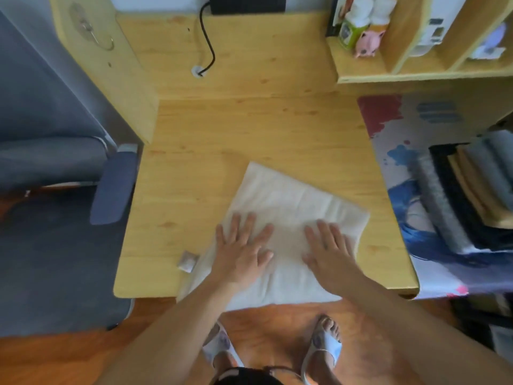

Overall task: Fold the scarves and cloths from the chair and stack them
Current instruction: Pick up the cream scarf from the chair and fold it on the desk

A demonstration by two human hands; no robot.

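the white cloth [280,212] lies flat on the desk [249,129], folded into a rough rectangle and turned askew, one corner pointing toward the far side and its near end hanging just over the desk's near edge. it shows soft creases. the stack [469,195] of folded grey, black and tan cloths sits at the desk's right edge, well apart from it.

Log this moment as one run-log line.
step: smoothing | left hand: flat on white cloth | right hand: flat on it | stack: at right
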